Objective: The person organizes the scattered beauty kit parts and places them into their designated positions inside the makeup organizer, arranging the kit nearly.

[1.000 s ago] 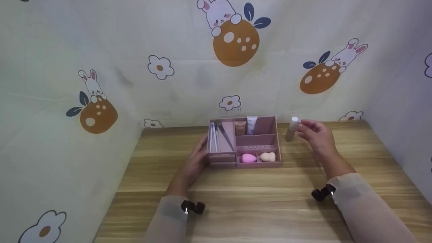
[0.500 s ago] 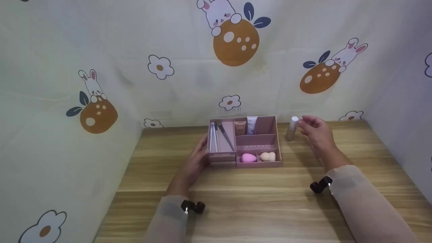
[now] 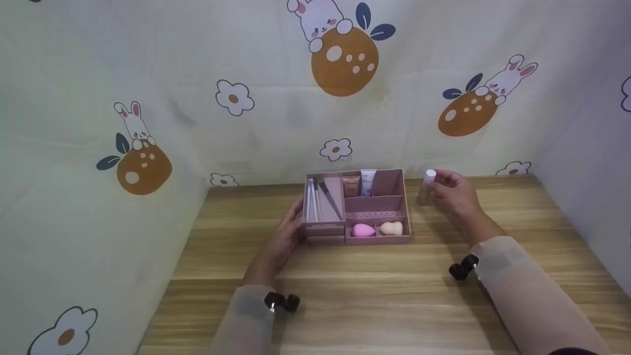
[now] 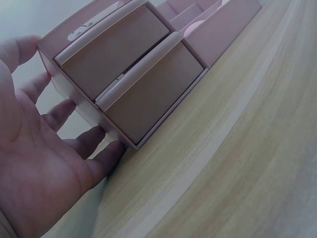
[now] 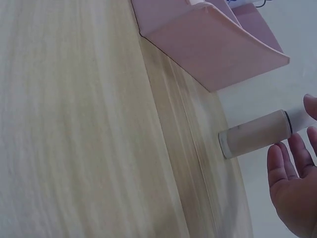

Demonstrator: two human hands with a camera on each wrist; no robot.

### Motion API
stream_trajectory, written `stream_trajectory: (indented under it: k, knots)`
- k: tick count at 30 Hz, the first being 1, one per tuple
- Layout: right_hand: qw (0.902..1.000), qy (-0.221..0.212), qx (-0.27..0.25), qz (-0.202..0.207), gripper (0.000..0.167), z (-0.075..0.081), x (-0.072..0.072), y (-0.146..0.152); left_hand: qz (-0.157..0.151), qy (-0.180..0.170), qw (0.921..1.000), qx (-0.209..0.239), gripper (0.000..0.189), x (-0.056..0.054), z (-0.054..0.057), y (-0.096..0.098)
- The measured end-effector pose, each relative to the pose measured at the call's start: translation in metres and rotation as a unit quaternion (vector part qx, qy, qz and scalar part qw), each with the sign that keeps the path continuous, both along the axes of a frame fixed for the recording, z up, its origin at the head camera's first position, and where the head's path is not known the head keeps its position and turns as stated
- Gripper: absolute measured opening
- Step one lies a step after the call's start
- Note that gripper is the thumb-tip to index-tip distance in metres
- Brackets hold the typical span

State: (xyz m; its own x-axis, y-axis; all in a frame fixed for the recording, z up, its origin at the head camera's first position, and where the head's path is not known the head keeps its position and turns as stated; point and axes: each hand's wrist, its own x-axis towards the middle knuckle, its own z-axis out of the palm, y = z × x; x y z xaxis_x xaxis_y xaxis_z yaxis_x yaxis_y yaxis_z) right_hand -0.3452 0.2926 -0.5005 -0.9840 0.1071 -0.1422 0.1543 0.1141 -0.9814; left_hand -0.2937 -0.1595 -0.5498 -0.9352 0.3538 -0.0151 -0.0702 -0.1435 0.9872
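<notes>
A pink makeup organizer (image 3: 377,241) stands at the back middle of the table. My left hand (image 3: 285,241) rests its fingertips along the organizer's left side, fingers spread in the left wrist view beside two stacked drawers (image 4: 148,94). To the right of the organizer, a beige liquid foundation bottle (image 5: 257,135) with a white cap (image 3: 430,175) stands upright. My right hand (image 3: 456,197) pinches it at the cap, thumb in front and fingers behind and beside. Part of the right hand lies outside the right wrist view.
Makeup brushes (image 3: 329,198) lie in the organizer's top left tray. A brown tube (image 3: 351,186) and a white tube (image 3: 368,183) stand in its back compartment. A pink sponge (image 3: 363,230) and a beige sponge (image 3: 391,229) sit in front. A patterned cloth (image 3: 276,128) hangs behind the table.
My right hand has moved left and closed in on the bottle; its thumb now lies over the cap. The left hand and the organizer have stayed put.
</notes>
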Motion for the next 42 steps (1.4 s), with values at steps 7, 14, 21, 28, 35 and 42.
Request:
stream_trajectory:
  k: [7,14,21,28,35,42]
  knots:
    - [0.9989,0.024,0.036,-0.019,0.061,-0.017,-0.01,0.001,0.003,-0.003,1.0,0.007,0.059,-0.001,-0.002,0.0]
    - [0.999,0.008,0.036,-0.025,0.062,-0.019,-0.008,-0.001,0.005,-0.006,0.9999,0.007,0.059,0.0,-0.001,0.002]
    - [0.9992,0.002,0.028,-0.027,0.062,-0.015,-0.006,-0.002,0.006,-0.012,0.9999,0.01,0.061,0.001,0.0,0.002]
    - [0.9995,0.022,-0.01,-0.022,0.061,-0.005,0.003,0.001,0.005,-0.014,0.9998,0.015,0.06,0.0,-0.001,0.001]
    - [0.9969,0.074,-0.017,-0.021,0.057,0.0,0.009,0.002,0.007,-0.001,1.0,-0.003,0.06,-0.001,-0.001,0.0]
    - [0.9927,0.112,-0.031,-0.032,0.049,0.009,0.014,-0.006,0.004,0.001,1.0,-0.008,0.062,0.0,-0.001,-0.001]
